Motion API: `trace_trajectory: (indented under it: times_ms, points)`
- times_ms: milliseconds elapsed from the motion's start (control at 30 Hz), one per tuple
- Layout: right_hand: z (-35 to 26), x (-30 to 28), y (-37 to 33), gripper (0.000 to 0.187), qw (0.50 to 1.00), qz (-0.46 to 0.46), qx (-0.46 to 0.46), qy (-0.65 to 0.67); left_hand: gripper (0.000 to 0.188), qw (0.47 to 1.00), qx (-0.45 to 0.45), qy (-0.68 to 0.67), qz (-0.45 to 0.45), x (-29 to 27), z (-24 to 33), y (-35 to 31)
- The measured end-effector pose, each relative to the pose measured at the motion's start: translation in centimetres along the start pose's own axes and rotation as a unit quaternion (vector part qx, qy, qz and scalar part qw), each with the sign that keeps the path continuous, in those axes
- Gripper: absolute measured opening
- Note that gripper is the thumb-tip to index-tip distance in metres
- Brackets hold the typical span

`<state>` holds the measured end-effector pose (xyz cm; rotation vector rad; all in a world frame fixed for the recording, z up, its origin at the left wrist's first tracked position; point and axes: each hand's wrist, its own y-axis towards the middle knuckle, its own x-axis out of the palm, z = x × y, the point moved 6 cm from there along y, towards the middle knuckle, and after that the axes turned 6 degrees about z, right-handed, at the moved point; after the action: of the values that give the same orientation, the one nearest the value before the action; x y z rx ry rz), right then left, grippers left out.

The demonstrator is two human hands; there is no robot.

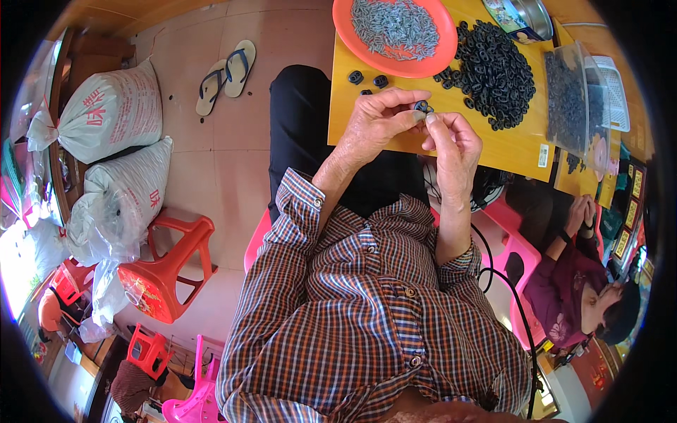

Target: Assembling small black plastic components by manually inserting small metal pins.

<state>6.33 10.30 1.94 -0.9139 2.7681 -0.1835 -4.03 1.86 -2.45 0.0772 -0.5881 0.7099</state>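
Note:
My left hand [381, 121] pinches a small black plastic part [422, 106] between thumb and fingers, just over the near edge of the yellow table [504, 151]. Against the same part press the thumb and fingertips of my right hand [452, 144]; whether they also hold a small pin is too small to tell. Beyond my hands lies a red plate [343, 25] heaped with small grey screw-like pieces [395, 28]. A pile of black ring-shaped parts [497, 77] spreads to its right. A few black parts [381, 81] sit apart, left of my fingers.
A clear plastic bin [568, 106] of dark parts, a white basket [612, 92] and a tin [532, 20] stand at the right. Another person [578, 282] sits there. White sacks [113, 109], a red stool [169, 264] and slippers [227, 76] are on the left; a black cable [518, 296] hangs beside me.

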Motion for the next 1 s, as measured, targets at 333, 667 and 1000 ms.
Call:
trace_trajectory:
  times_ms: [333, 667, 1000]
  points:
    - [-0.28, 0.19, 0.13, 0.010, 1.000, 0.000, -0.026, 0.016, 0.031, 1.000, -0.008, -0.026, -0.010, -0.17, -0.08, 0.10]
    - [-0.59, -0.08, 0.20, 0.011, 0.999, -0.023, -0.021, 0.011, 0.028, 0.999, -0.015, -0.042, -0.008, -0.25, -0.51, 0.15]
    - [-1.02, 0.08, 0.01, 0.010, 0.999, -0.021, -0.036, -0.012, 0.026, 0.999, -0.013, -0.038, -0.015, -0.18, -0.30, 0.03]
